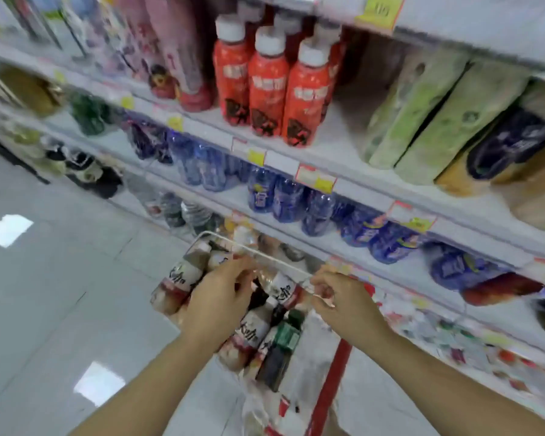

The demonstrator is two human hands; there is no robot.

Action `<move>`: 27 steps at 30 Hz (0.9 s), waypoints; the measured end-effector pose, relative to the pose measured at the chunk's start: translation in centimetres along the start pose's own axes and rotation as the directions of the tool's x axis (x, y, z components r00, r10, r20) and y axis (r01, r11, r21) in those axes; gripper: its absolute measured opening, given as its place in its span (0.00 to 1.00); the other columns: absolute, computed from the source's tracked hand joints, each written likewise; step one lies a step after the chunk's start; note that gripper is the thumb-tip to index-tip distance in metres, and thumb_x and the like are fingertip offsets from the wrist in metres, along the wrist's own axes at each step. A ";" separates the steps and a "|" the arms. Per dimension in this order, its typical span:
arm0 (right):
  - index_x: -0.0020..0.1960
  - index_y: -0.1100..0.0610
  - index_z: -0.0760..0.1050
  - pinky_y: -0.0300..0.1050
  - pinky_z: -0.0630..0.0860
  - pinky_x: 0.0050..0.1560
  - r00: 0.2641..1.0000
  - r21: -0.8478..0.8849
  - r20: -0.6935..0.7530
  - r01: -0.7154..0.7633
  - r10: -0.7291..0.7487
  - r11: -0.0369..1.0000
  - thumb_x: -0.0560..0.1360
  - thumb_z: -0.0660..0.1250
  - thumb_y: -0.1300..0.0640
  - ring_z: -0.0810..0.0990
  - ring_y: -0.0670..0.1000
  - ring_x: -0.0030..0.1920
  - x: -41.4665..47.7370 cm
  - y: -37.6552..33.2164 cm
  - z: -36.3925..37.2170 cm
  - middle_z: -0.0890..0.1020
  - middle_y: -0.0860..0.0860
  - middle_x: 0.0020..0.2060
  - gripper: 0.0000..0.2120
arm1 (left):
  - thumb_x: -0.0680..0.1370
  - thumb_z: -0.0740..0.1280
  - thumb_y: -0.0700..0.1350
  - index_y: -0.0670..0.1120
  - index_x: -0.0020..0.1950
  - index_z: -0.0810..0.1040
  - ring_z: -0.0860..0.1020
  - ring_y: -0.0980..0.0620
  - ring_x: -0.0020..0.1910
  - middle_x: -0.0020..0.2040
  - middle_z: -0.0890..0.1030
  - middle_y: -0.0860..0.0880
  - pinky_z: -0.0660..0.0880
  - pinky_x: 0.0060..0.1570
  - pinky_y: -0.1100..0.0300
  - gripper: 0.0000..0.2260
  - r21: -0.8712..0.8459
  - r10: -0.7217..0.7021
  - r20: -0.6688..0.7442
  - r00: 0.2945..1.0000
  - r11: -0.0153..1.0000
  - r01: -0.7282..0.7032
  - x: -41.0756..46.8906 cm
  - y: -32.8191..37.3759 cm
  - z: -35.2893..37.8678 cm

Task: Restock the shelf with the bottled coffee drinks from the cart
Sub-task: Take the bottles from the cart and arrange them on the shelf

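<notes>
Several bottled coffee drinks [183, 278] with white-and-brown labels lie packed in a wire cart basket in the lower middle of the blurred head view. The basket's thin wire rim [277, 261] runs across its far side. My left hand [217, 297] reaches over the bottles, its fingers curled on the rim at the left. My right hand [343, 297] pinches the same rim further right. A dark bottle with a green label [283, 338] lies among the coffee drinks. My hands hide part of the bottles.
Shelves [343, 146] run diagonally on the right, holding orange-red bottles [268, 83], blue bottles [290, 199] one level down and green packs [438, 121]. The cart's red post [331, 382] stands below my right hand. Grey tiled floor [60, 278] spreads to the left.
</notes>
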State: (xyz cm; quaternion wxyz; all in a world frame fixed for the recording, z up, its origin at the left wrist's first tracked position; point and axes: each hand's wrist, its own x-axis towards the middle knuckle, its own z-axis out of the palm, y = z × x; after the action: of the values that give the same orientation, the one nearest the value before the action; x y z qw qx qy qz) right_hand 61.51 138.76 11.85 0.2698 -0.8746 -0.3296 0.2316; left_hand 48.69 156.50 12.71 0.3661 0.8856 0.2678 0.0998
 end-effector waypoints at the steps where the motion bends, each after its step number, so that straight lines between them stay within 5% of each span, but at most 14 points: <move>1: 0.58 0.55 0.76 0.44 0.75 0.48 0.994 0.006 0.078 -0.081 0.080 0.997 0.74 0.67 0.56 0.78 0.48 0.45 0.2 0.8 2.3 0.80 0.47 0.47 0.13 | 0.78 0.64 0.43 0.49 0.57 0.79 0.80 0.50 0.46 0.51 0.82 0.53 0.76 0.44 0.54 0.10 0.020 -0.069 0.040 0.997 0.997 0.068 -1.2 -2.2 1.0; 6: 0.72 0.56 0.62 0.42 0.72 0.51 0.838 0.038 0.360 -0.453 0.411 0.891 0.77 0.64 0.53 0.76 0.53 0.58 0.8 3.4 11.3 0.72 0.55 0.66 0.26 | 0.75 0.62 0.45 0.51 0.57 0.79 0.78 0.48 0.49 0.52 0.80 0.51 0.73 0.45 0.57 0.13 0.121 -0.236 0.270 0.933 0.970 0.211 -6.7 -10.4 6.0; 10: 0.74 0.59 0.57 0.46 0.74 0.51 0.763 -0.007 0.303 -0.597 0.571 0.802 0.75 0.67 0.52 0.75 0.58 0.59 1.8 5.1 16.1 0.71 0.59 0.65 0.33 | 0.74 0.62 0.45 0.46 0.58 0.80 0.78 0.42 0.53 0.55 0.81 0.47 0.75 0.52 0.51 0.15 0.137 -0.281 0.298 0.912 0.958 0.250 -8.5 -14.1 8.6; 15: 0.72 0.58 0.56 0.39 0.68 0.36 0.759 0.096 0.200 -0.644 0.619 0.759 0.71 0.71 0.56 0.76 0.54 0.48 2.4 6.2 20.1 0.75 0.58 0.58 0.36 | 0.74 0.68 0.40 0.47 0.61 0.78 0.77 0.43 0.56 0.59 0.78 0.48 0.72 0.60 0.51 0.15 0.166 -0.327 0.333 0.884 0.943 0.287 -9.6 -16.7 11.2; 18: 0.74 0.56 0.53 0.40 0.70 0.44 0.759 0.187 0.190 -0.650 0.623 0.736 0.70 0.73 0.56 0.78 0.56 0.53 1.9 5.8 21.9 0.76 0.55 0.57 0.40 | 0.75 0.68 0.42 0.49 0.60 0.78 0.76 0.44 0.57 0.60 0.78 0.49 0.70 0.62 0.51 0.14 0.167 -0.361 0.320 0.876 0.932 0.323 -10.0 -17.0 12.1; 21: 0.70 0.55 0.60 0.44 0.74 0.50 0.753 0.226 0.207 -0.658 0.625 0.718 0.66 0.76 0.52 0.78 0.55 0.55 1.6 5.5 22.8 0.77 0.54 0.58 0.38 | 0.78 0.64 0.46 0.54 0.64 0.73 0.70 0.50 0.67 0.66 0.73 0.55 0.54 0.72 0.49 0.15 0.250 -0.403 0.342 0.849 0.910 0.331 -9.8 -16.8 11.9; 23: 0.65 0.54 0.65 0.40 0.73 0.43 0.754 0.291 0.254 -0.657 0.606 0.696 0.67 0.75 0.52 0.79 0.50 0.50 1.5 5.1 21.9 0.79 0.51 0.53 0.31 | 0.79 0.62 0.48 0.56 0.66 0.71 0.67 0.53 0.69 0.67 0.71 0.57 0.45 0.73 0.49 0.15 0.268 -0.421 0.345 0.839 0.901 0.342 -9.2 -16.4 11.5; 27: 0.63 0.43 0.66 0.32 0.69 0.39 0.819 0.461 0.243 -0.569 0.520 0.681 0.70 0.73 0.54 0.76 0.37 0.46 1.5 4.5 17.2 0.77 0.42 0.50 0.25 | 0.78 0.63 0.42 0.51 0.63 0.76 0.74 0.52 0.59 0.60 0.77 0.53 0.64 0.62 0.59 0.14 0.060 -0.362 0.282 0.888 0.931 0.360 -6.1 -15.1 11.1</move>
State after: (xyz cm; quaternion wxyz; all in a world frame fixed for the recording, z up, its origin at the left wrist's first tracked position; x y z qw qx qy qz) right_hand 54.49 142.46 -4.15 0.3963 -0.8161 0.0078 0.4205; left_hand 41.66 155.39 -5.66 0.4107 0.8264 0.3717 -0.1010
